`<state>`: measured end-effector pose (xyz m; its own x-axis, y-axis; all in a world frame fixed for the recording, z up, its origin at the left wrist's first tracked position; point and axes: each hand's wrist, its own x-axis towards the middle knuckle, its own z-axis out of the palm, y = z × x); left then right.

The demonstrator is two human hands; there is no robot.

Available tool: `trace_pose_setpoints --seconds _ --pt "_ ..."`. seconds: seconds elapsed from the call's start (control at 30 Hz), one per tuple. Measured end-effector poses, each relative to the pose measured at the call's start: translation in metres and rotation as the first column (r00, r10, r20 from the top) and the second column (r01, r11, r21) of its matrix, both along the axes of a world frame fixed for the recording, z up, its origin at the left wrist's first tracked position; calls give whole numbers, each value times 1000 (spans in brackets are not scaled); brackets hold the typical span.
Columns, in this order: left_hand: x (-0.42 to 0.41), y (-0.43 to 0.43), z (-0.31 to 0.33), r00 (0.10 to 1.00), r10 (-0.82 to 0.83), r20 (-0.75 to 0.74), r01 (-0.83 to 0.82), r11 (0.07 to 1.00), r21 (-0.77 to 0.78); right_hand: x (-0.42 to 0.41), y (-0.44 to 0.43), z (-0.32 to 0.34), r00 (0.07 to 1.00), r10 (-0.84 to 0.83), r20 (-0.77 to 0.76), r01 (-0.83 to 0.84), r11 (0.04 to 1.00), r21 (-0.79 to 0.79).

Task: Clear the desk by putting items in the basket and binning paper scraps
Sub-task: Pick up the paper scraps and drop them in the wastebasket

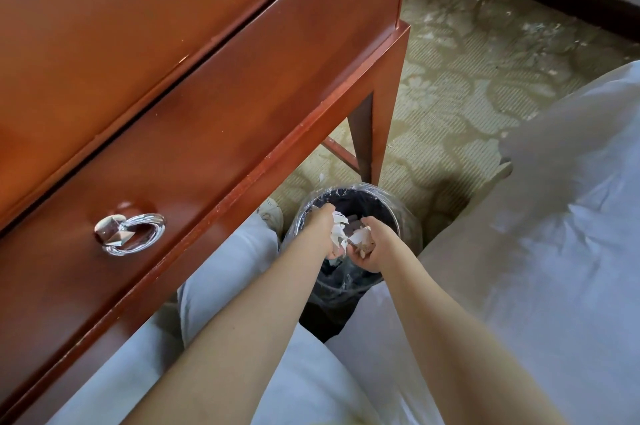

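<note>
Left hand (323, 234), right hand (374, 249) clutch scraps (341, 229) over bin (360, 189).

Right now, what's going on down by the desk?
A seated person reaches down to the bin, which stands on the carpet beside the desk leg. The left hand and right hand each grip white paper scraps right over the bin's mouth, not yet let go. Small white bits dot the carpet farther off.
</note>
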<state>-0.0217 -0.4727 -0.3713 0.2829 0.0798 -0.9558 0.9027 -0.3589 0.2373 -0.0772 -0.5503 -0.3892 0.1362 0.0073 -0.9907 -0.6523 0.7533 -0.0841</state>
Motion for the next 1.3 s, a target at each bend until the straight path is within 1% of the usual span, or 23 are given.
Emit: trace_pose_setpoints --seconds 0.1,0.2,0.27,0.4,0.47,0.57,0.73,0.93,1.0,1.1,1.17,1.2,1.3 --pt "3 2 2 999 48 -9 -48 999 -8 -1 1 -3 1000 -9 -3 9 1000 2" --pt "5 4 8 998 57 -41 -58 998 -11 -4 -1 -3 1000 3 -8 -3 1000 -24" --pt "5 3 14 990 120 -77 -122 992 -14 -4 -2 -1 1000 16 -16 -16 999 -30" --pt "1 5 16 990 128 -58 -130 991 -24 -5 -5 8 999 -38 1 38 999 -21" --pt "0 7 19 995 101 -14 -101 995 -26 -5 -5 14 1000 -30 5 30 999 -33" --pt "1 10 22 998 60 19 -59 998 -27 -5 -6 20 999 29 14 -28 996 -89" --pt "0 16 35 994 32 106 -22 995 -102 -8 -12 26 997 55 56 -47 990 -135" --pt "-5 12 64 981 -47 189 80 982 -170 -5 -20 39 987 9 162 20 985 -174" --pt "-6 8 75 969 -88 229 128 978 -166 -4 -22 50 980 -16 197 62 972 -229" --pt "-13 2 95 933 -207 295 267 946 -182 -3 -26 68 948 -140 287 229 924 -305" --pt "-19 -3 111 886 -298 356 381 904 -193 -3 -31 84 899 -246 363 360 887 -289" --pt "-21 -6 121 866 -316 387 412 890 -195 -3 -34 92 870 -290 399 414 869 -272" --pt "-22 -14 154 826 -298 478 448 862 -238 -3 -43 122 795 -329 510 501 829 -247"
